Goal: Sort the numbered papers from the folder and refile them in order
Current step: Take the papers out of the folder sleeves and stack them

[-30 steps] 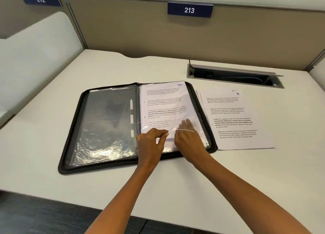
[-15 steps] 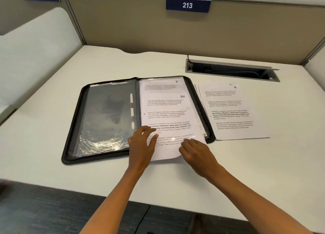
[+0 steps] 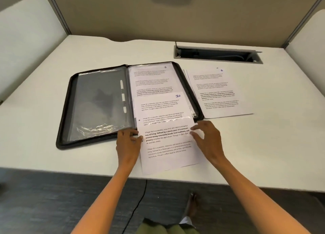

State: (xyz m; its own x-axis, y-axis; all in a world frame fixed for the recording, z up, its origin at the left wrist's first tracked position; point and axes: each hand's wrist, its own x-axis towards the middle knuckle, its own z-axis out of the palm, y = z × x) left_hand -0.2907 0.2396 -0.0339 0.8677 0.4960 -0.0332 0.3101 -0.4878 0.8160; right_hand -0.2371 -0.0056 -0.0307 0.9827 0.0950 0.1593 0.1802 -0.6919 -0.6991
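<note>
A black zip folder point(image 3: 65, 110) lies open on the white desk. Its left side shows an empty clear sleeve point(image 3: 100, 103). The right side holds a sleeve with a sheet marked 3 point(image 3: 151, 75) on top. The paper marked 10 point(image 3: 167, 156) sticks about halfway out of the bottom of that sleeve, and its lower end reaches the desk's front edge. My left hand point(image 3: 127, 144) pinches the paper's left edge by the folder's bottom rim. My right hand point(image 3: 208, 139) pinches its right edge.
A loose stack of printed sheets point(image 3: 219, 93), the top one marked 8, lies right of the folder. Behind it is a recessed cable slot point(image 3: 218, 54). Beige partition walls close the desk at the back and sides. A cable point(image 3: 139, 204) hangs below the front edge.
The paper marked 10 has slid toward me out of the sleeve, uncovering the sheet marked 3. Both hands moved back with it, from the sleeve's bottom to the paper's side edges.
</note>
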